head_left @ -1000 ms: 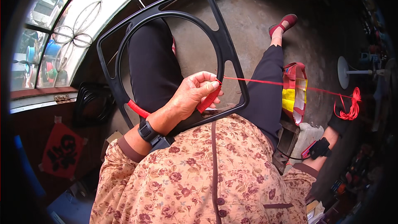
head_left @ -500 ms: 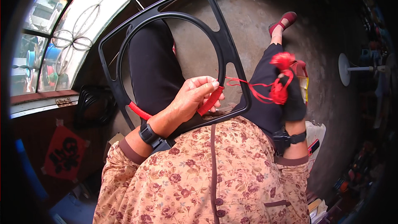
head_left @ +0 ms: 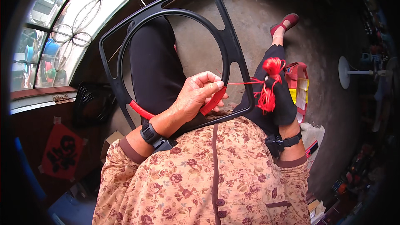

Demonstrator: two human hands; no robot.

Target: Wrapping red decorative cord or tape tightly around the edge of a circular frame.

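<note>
A black frame (head_left: 228, 31), squarish outside with a large ring inside it, leans over my lap. Red cord is wound tightly around the ring in a right-hand wrapped section (head_left: 215, 101) and a left-hand wrapped section (head_left: 141, 111). My left hand (head_left: 192, 93) pinches the ring at the upper end of the right-hand winding, thumb and forefinger closed on it. From there a strand of red cord (head_left: 242, 83) runs straight to my right hand (head_left: 286, 105), which wears a black glove. It is closed on a looped red cord bundle (head_left: 267, 98); its fingertips are partly hidden.
To the left, more black frames (head_left: 93, 104) stand near a window (head_left: 73, 37) with metal bars. Beyond my right hand hangs a red and yellow bag (head_left: 301, 85). A white stand fan (head_left: 344, 72) is farther right. Grey floor (head_left: 246, 12) lies ahead.
My right hand has come slightly left and down with the red cord bundle. The slack strand is now pulled straight. My left hand keeps its hold on the ring.
</note>
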